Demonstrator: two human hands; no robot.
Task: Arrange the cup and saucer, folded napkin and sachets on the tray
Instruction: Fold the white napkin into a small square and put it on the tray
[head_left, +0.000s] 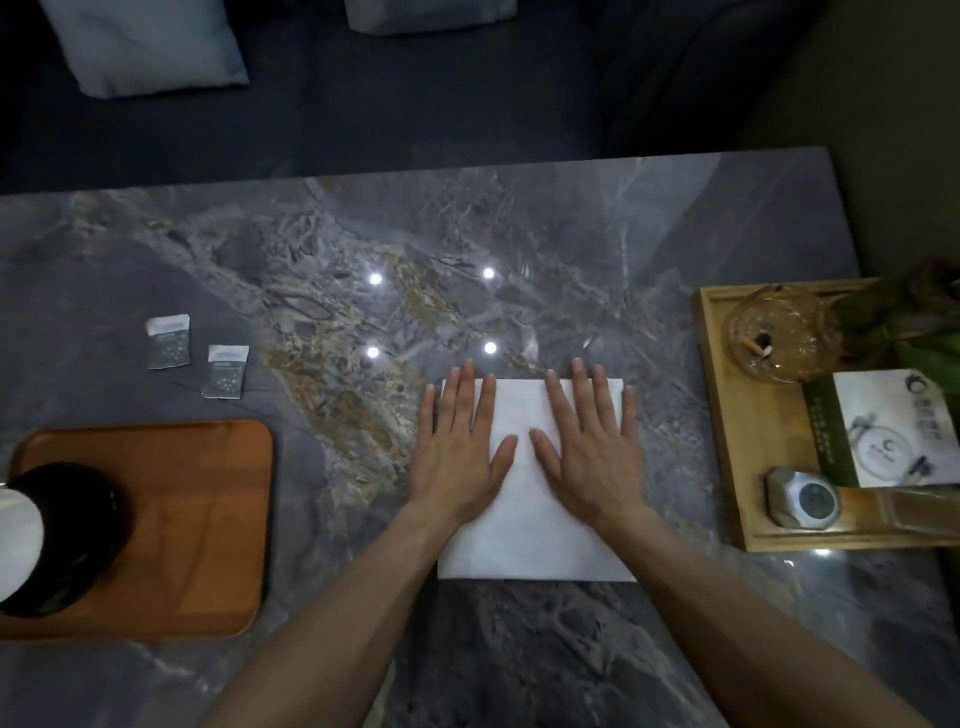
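A white napkin (524, 530) lies flat on the grey marble table, in the middle. My left hand (460, 447) and my right hand (589, 447) both press flat on its far half, fingers straight and spread. Two small grey sachets (169, 343) (227, 371) lie on the table at the left. Nearer me on the left sits a brown wooden tray (208, 499). On its left end stands a dark saucer (78, 525) with a white cup (15, 540) on it, cut off by the frame's edge.
At the right stands a light wooden tray (727, 415) with a glass ashtray (774, 332), a printed card (893, 431), a silver object (802, 499) and a plant. Beyond the table's far edge is a dark sofa with pale cushions (150, 47).
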